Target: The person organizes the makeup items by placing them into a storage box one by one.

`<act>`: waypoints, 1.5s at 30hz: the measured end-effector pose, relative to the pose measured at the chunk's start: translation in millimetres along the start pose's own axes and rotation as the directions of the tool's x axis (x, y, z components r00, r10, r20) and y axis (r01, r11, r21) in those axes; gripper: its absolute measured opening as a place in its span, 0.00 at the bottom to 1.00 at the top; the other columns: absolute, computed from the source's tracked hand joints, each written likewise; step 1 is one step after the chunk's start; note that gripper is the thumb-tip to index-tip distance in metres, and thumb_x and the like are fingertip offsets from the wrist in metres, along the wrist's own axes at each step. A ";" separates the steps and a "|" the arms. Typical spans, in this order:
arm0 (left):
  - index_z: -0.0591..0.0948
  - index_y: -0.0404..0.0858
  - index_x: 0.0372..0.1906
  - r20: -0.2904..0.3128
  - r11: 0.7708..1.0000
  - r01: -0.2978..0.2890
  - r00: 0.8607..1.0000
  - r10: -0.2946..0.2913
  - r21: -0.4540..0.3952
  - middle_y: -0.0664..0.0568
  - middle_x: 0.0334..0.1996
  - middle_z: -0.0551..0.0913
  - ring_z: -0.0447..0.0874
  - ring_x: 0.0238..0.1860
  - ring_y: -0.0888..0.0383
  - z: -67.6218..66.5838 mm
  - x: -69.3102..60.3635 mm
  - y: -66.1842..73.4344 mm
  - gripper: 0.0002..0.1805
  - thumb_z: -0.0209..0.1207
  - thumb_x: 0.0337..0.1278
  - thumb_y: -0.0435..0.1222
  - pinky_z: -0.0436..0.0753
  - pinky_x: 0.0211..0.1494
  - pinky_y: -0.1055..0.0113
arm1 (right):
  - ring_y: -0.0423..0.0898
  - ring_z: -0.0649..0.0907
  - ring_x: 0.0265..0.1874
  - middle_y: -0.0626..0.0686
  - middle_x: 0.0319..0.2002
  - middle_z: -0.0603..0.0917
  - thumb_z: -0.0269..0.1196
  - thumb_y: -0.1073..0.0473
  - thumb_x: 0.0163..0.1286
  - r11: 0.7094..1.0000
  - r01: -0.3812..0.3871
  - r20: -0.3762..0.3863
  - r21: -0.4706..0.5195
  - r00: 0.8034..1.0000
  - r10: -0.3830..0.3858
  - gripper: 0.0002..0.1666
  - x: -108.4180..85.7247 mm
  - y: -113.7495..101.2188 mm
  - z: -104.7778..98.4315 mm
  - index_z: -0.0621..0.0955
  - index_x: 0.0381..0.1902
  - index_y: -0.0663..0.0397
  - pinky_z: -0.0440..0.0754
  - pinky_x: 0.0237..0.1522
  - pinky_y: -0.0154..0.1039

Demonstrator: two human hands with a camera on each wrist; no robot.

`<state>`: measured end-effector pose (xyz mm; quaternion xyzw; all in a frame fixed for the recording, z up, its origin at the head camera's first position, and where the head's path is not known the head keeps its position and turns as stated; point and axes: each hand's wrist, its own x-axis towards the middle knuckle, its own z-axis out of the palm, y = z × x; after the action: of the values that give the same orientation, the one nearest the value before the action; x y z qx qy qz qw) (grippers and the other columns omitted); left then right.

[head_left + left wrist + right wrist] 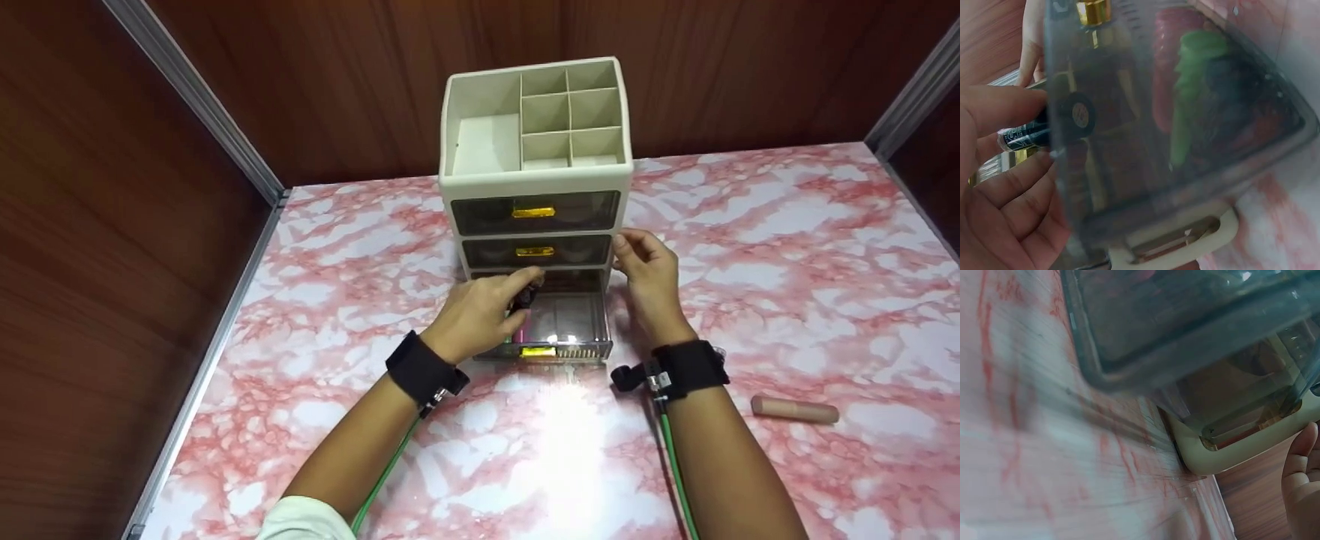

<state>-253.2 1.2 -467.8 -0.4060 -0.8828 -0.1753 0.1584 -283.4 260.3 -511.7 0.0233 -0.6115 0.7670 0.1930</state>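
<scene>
A white drawer organizer stands upright with its lowest clear drawer pulled out. My left hand is over that drawer and pinches a small dark tube between thumb and fingers. Its printed side and a round end label show in the left wrist view; its exact kind cannot be told. Inside the drawer lie a pink item and a green item, seen through the clear plastic. My right hand rests its fingertips against the organizer's right side, fingers partly bent.
A beige-pink cylindrical stick lies on the marbled table to the right. The organizer's top has one large compartment and several small ones. Two upper drawers with yellow handles are closed. Brown wooden panels enclose the back and sides.
</scene>
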 end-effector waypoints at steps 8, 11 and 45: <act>0.71 0.46 0.61 0.082 0.999 0.029 0.996 -0.026 -0.036 0.53 0.31 0.83 0.77 0.24 0.61 8.7 9.4 3.6 0.28 0.68 0.56 0.42 0.78 0.25 0.64 | 0.48 0.80 0.38 0.57 0.41 0.82 0.67 0.54 0.65 1.000 -0.018 0.012 0.020 1.000 0.018 0.17 0.9 -0.5 -0.5 0.82 0.45 0.62 0.80 0.43 0.39; 0.72 0.46 0.61 0.122 0.998 0.031 0.992 -0.024 -0.055 0.55 0.28 0.81 0.76 0.23 0.61 12.0 13.5 4.2 0.29 0.69 0.55 0.43 0.76 0.24 0.64 | 0.48 0.80 0.38 0.57 0.41 0.82 0.67 0.55 0.65 0.999 -0.015 0.017 0.039 1.000 0.015 0.16 1.0 -0.1 -0.7 0.82 0.44 0.62 0.80 0.44 0.39; 0.79 0.42 0.55 0.353 0.981 0.177 0.925 -0.138 -0.080 0.59 0.19 0.75 0.74 0.21 0.61 30.2 27.9 -3.5 0.27 0.69 0.52 0.50 0.76 0.27 0.64 | 0.44 0.79 0.33 0.53 0.38 0.83 0.67 0.57 0.66 1.000 0.014 -0.012 0.019 1.000 -0.014 0.13 1.1 2.1 1.6 0.83 0.43 0.62 0.79 0.38 0.37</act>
<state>-277.4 30.7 -483.5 -0.3663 -0.9156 -0.1617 -0.0365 -285.4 258.7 -513.0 0.0246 -0.6029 0.7715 0.2018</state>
